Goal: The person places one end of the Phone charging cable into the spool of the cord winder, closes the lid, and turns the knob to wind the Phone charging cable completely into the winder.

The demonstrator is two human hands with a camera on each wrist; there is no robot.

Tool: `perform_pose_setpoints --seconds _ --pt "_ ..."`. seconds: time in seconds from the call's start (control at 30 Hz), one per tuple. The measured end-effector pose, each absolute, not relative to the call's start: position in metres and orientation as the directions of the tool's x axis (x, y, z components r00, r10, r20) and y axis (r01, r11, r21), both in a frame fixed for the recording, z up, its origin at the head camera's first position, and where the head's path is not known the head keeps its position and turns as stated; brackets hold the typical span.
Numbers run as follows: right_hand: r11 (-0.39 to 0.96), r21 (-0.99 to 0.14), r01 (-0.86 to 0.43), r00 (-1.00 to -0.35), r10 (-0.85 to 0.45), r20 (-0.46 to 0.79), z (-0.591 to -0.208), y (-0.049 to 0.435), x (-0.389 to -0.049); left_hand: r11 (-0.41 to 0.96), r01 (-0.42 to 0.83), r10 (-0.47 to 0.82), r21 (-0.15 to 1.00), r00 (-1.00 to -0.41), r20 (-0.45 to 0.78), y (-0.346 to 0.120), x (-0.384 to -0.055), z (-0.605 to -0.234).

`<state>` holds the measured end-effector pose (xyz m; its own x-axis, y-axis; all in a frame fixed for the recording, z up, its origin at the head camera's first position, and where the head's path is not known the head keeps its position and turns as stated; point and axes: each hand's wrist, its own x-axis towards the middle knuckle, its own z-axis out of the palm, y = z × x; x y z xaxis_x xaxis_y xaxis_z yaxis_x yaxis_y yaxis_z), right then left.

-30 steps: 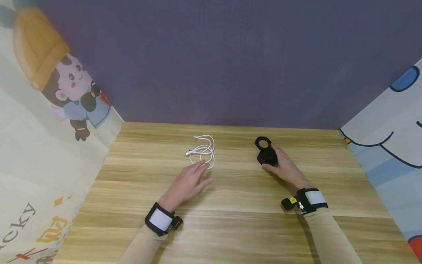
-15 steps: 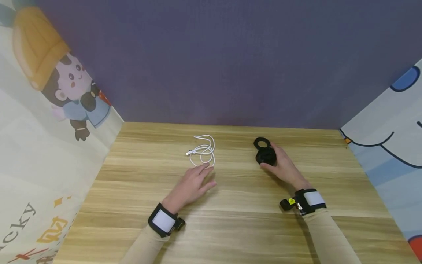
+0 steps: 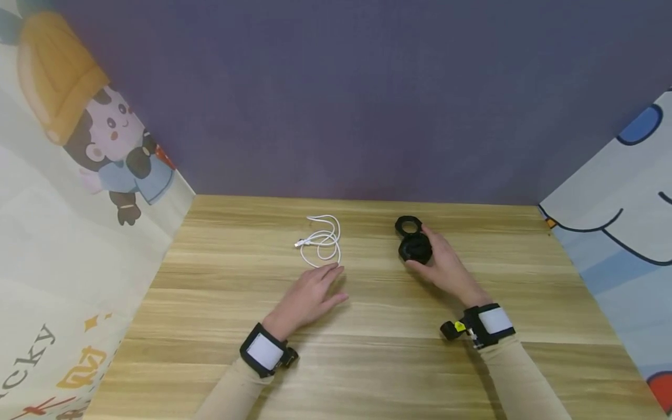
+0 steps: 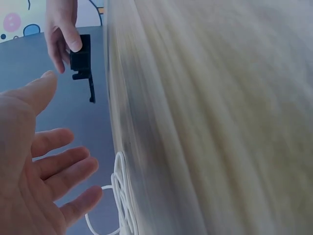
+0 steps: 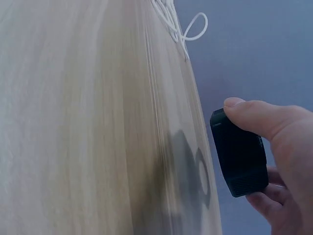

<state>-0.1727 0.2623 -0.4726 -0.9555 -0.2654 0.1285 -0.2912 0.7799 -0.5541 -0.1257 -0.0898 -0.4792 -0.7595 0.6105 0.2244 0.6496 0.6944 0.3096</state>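
Observation:
My right hand (image 3: 446, 269) grips a small black many-sided case (image 3: 415, 249) between thumb and fingers. Its lid (image 3: 397, 226), a ring with a round hole, stands swung open on the far side. In the right wrist view the case (image 5: 239, 154) is raised off the table, its shadow lying on the wood. Left of it, a loosely coiled white cable (image 4: 120, 188) lies on the tabletop, a plug end (image 3: 300, 242) pointing left. My left hand (image 3: 307, 296) hovers with loosely spread fingers, its fingertips at the cable's near edge, holding nothing.
A wooden table (image 3: 367, 361) spans the area, with a plain dark blue-grey wall (image 3: 357, 105) behind it. Cartoon-printed panels flank it, one on the left (image 3: 47, 233) and one on the right (image 3: 619, 245). Both wrists carry strapped cameras.
My right hand has shifted left with the black case in its grip. The left hand has drifted slightly right and nearer the body. The cable stays put.

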Motion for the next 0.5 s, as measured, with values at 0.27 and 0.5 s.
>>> perform_pose_setpoints --seconds 0.27,0.5 --pt "0.794 -0.489 -0.361 -0.932 -0.322 0.165 -0.471 0.25 -0.165 0.691 0.646 0.617 0.324 -0.761 0.2 -0.083 -0.127 -0.48" --pt "0.78 -0.434 -0.452 -0.892 -0.391 0.225 -0.476 0.239 -0.158 0.694 0.638 0.615 0.334 -0.766 0.185 -0.077 -0.128 -0.481"
